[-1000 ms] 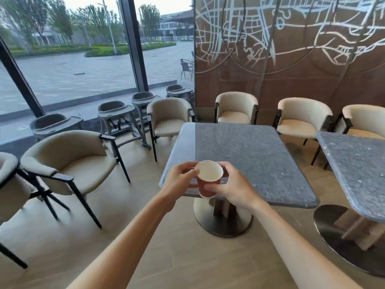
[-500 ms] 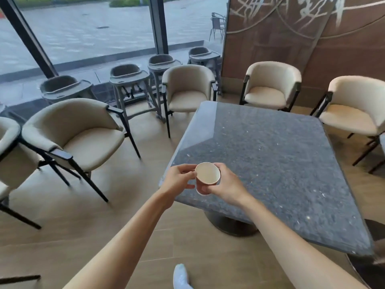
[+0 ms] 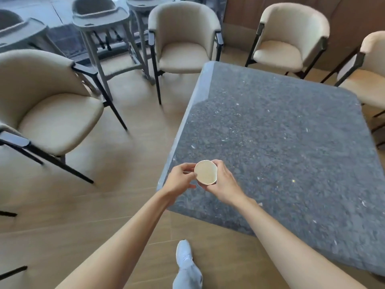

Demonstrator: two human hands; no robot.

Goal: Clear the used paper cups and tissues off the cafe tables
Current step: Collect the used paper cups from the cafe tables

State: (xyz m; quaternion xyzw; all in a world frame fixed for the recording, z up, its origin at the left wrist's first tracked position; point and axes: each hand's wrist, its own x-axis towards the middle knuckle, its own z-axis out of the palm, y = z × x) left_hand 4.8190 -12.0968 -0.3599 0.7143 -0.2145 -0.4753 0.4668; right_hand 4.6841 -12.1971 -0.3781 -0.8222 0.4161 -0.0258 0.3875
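The cup [image 3: 205, 172] sits between both hands over the table's [image 3: 281, 142] near-left corner, chairs [image 3: 52, 113] left and behind.

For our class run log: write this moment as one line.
right hand: grips white-lined paper cup | left hand: fingertips on cup rim | below: grey speckled stone table corner

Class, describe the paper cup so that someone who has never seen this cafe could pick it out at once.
Find the big speckled grey stone table ringed by cream armchairs. At its near left corner, two bare hands meet: the left hand and right hand hold the paper cup between them. It is the only small round thing there, its pale inside facing up.
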